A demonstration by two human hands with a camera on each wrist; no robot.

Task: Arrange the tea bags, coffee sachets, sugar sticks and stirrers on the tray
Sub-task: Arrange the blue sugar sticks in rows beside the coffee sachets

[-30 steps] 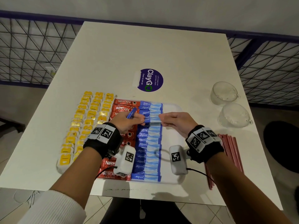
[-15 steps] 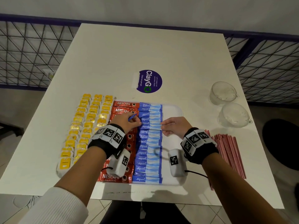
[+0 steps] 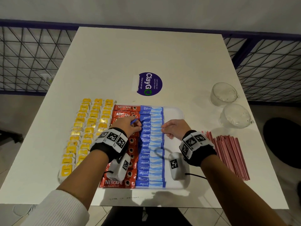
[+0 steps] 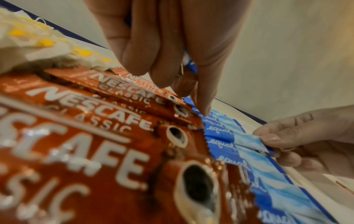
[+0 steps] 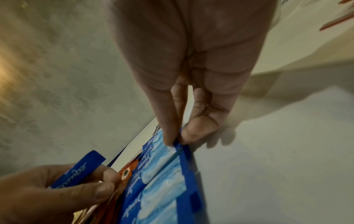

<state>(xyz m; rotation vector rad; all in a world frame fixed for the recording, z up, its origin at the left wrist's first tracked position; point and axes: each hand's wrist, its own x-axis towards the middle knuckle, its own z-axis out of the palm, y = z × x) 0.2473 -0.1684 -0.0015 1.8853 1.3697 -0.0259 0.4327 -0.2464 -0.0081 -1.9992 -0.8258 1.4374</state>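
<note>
Blue sugar sticks (image 3: 150, 145) partly hidden under both hands, coffee sachets (image 3: 126, 110) too.

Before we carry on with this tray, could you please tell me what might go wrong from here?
1. The right hand pinches one Equal sugar stick in an overlapped column; tugging may drag its neighbours askew.
2. The left hand holds a spare Equal stick above the Nescafe sachets; its grip may slip.
3. The red stirrers lie off the tray.

Yellow tea bags (image 3: 84, 136), red coffee sachets (image 3: 126, 110) and blue sugar sticks (image 3: 150, 154) are lying in columns, left to right, on the white tray (image 3: 176, 111); red stirrers (image 3: 228, 152) are lying right of it.
</note>
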